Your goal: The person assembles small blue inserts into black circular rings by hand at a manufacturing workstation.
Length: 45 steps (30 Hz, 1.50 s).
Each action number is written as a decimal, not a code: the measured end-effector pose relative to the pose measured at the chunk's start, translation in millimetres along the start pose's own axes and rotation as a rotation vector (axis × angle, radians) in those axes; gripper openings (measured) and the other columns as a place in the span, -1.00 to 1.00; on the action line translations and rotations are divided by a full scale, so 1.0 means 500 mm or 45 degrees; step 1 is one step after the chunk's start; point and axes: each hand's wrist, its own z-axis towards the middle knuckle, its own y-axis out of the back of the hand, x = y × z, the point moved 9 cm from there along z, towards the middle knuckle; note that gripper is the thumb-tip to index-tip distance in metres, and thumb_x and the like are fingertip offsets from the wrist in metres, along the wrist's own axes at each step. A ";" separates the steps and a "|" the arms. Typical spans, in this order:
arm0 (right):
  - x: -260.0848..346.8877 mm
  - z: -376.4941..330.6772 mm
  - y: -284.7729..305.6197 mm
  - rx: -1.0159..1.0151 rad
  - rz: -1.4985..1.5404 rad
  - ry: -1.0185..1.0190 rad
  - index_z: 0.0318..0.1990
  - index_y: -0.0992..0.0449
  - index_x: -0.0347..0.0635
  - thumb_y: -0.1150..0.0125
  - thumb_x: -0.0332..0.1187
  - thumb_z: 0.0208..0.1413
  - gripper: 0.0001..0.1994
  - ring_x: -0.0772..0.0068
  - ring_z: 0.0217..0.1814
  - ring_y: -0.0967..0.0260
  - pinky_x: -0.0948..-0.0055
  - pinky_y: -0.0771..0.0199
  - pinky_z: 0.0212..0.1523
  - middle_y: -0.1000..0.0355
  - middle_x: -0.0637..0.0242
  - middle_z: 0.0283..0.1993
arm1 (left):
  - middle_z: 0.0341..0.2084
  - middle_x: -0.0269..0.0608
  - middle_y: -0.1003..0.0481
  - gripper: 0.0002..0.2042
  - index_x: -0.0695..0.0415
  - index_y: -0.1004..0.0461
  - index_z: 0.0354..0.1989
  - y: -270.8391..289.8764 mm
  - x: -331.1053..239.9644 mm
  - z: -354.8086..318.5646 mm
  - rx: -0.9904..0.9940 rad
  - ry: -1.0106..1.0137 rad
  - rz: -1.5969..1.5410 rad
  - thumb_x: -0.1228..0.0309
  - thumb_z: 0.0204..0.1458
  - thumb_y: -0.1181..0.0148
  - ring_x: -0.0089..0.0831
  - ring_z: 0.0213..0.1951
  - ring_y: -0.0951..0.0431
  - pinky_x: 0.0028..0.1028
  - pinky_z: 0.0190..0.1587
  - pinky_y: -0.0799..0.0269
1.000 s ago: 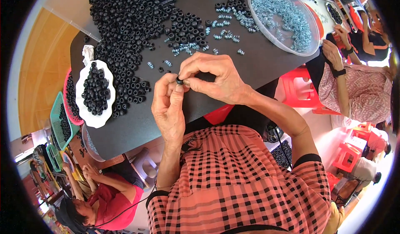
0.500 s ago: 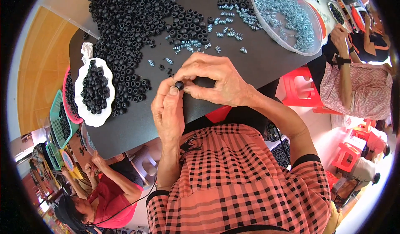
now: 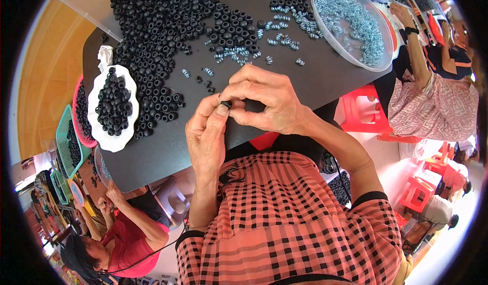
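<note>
One black bead at my fingertips, a broad loose heap beyond

From my distant seat I have the left hand [image 3: 206,138] pinching a black bead [image 3: 226,103] between thumb and fingers, to the right of the white plate. The right hand [image 3: 269,99] curls over to it, fingertips at the bead; whether they grip or merely steady it, I cannot tell. I judge this piece to be partway through handling, since neither hand has let it go.

Farther out, a few dark bits [image 3: 210,85] and single silvery-blue coils [image 3: 236,56] lie on the dark worktop [image 3: 168,148], right of the plate and beyond the hands. The scalloped white plate [image 3: 114,143] itself carries a mound of black beads [image 3: 114,107]; I cannot tell whether those are finished.

What seems left is plenty: the loose bead heap [image 3: 152,31] spreads from the plate's right side far up the worktop, and a clear round tub [image 3: 333,46], well to the plate's right, holds many more coils. Just left of the plate, a pink basket [image 3: 87,141] also holds dark pieces.
</note>
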 end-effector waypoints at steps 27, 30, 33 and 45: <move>0.002 -0.001 -0.010 0.006 -0.168 0.021 -0.17 -0.56 -0.11 -0.35 -0.61 -0.24 -0.62 0.52 -0.41 -0.42 0.56 -0.47 -0.40 -0.43 0.32 -0.24 | -0.22 -0.18 -0.46 -0.72 0.41 -0.43 -0.09 0.004 0.007 -0.001 0.078 0.073 -0.216 0.39 0.23 0.04 -0.50 -0.13 -0.40 -0.48 0.02 -0.28; 0.007 -0.001 -0.011 0.005 -0.220 0.048 -0.16 -0.56 -0.10 -0.36 -0.60 -0.26 -0.61 0.51 -0.40 -0.43 0.56 -0.48 -0.40 -0.44 0.32 -0.23 | -0.22 -0.17 -0.48 -0.73 0.40 -0.43 -0.08 0.010 0.010 -0.001 0.049 0.079 -0.249 0.41 0.22 0.02 -0.49 -0.13 -0.44 -0.47 0.03 -0.30; 0.013 -0.002 -0.011 0.000 -0.277 0.103 -0.16 -0.56 -0.11 -0.36 -0.60 -0.27 -0.60 0.51 -0.40 -0.44 0.56 -0.49 -0.39 -0.44 0.31 -0.22 | -0.22 -0.17 -0.49 -0.75 0.36 -0.44 -0.06 0.001 0.003 -0.001 0.026 0.060 -0.272 0.43 0.21 0.00 -0.48 -0.14 -0.47 -0.47 0.03 -0.34; 0.014 -0.002 -0.008 -0.003 -0.249 0.111 -0.15 -0.55 -0.16 -0.34 -0.61 -0.27 -0.60 0.51 -0.37 -0.44 0.57 -0.50 -0.40 -0.45 0.30 -0.22 | -0.15 -0.15 -0.49 -0.74 0.33 -0.41 -0.01 0.004 0.011 0.003 0.124 0.051 -0.277 0.47 0.18 -0.01 -0.44 -0.09 -0.48 -0.42 0.07 -0.33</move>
